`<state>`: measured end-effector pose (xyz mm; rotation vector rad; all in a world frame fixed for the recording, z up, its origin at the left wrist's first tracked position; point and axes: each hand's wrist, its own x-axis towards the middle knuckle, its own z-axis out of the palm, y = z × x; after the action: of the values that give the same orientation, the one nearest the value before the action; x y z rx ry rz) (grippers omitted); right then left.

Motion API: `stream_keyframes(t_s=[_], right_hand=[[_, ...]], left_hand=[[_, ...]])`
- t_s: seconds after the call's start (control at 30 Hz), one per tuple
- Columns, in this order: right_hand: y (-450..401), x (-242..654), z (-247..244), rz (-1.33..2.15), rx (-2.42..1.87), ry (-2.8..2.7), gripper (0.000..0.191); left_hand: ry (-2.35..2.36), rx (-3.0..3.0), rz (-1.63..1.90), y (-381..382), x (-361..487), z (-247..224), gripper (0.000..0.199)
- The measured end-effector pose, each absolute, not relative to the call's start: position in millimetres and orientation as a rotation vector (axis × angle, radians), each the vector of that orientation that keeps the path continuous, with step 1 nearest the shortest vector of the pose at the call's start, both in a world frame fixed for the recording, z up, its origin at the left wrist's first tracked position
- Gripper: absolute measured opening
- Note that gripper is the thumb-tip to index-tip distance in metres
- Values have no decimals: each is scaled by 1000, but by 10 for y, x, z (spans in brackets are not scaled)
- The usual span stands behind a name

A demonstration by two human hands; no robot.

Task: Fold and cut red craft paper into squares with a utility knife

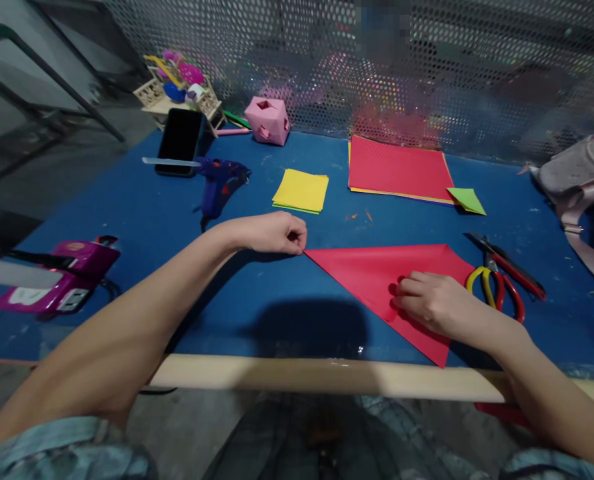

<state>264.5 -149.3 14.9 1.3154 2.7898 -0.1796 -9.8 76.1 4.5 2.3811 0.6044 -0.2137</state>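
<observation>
A folded sheet of red paper lies on the blue tabletop, its long point toward the left. My left hand is closed, with finger and thumb pinching that left tip. On the right part of the sheet rests my right hand, its fingers bent and pressed together against the paper; the fingertips are partly hidden, and nothing else shows in them. Just beyond the sheet's right edge are scissors with yellow and red handles.
Beyond my hands lie yellow square papers, a red sheet stack, a green paper piece and a pink paper ball. At left are a blue glue gun, a phone and a purple power strip. A bag sits right.
</observation>
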Motion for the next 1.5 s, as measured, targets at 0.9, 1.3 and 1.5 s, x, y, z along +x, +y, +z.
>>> stream_keyframes(t_s=[0.9,1.3,1.5], right_hand=[[-1620,2571,270,-250,1451,2783,31],[-1755,2476,243,-187,1571,2680,30],[-1768,2481,166,-59,1542,2629,26]], left_hand=[[645,2396,-264,712,-71,106,11],[832,2553,-217,743,-122,278,17],[696,2961,192,-1,163,423,21]])
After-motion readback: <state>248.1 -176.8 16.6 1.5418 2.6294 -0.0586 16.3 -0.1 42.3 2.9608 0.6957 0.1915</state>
